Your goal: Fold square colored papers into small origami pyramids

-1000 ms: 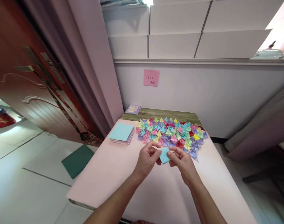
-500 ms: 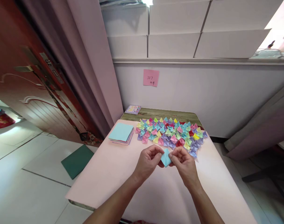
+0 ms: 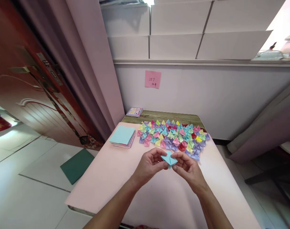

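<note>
Between my two hands, above the near side of the table, is a small light-blue folded origami paper [image 3: 169, 158]. Its flaps stand out to the sides, with a crease down the middle. My left hand [image 3: 151, 163] pinches its left side between thumb and fingers. On the other side, my right hand [image 3: 188, 168] grips the right edge the same way. Just beyond my hands lies a spread of many small folded paper pieces [image 3: 169, 135] in pink, blue, green, yellow, red and purple. To the left sits a stack of square paper [image 3: 122, 135], light blue on top.
A pink cover [image 3: 107, 178] lies over the wooden table [image 3: 169, 115]. At the back left corner is a pack of printed paper [image 3: 134, 111]. A pink note [image 3: 153, 79] sticks to the wall. On the floor lies a green board [image 3: 77, 166], near the red door [image 3: 23, 79].
The light-blue paper has gone from a kite-like diamond to a wider shape with flaps opened sideways. My fingers have shifted their hold on it. The view has moved slightly.
</note>
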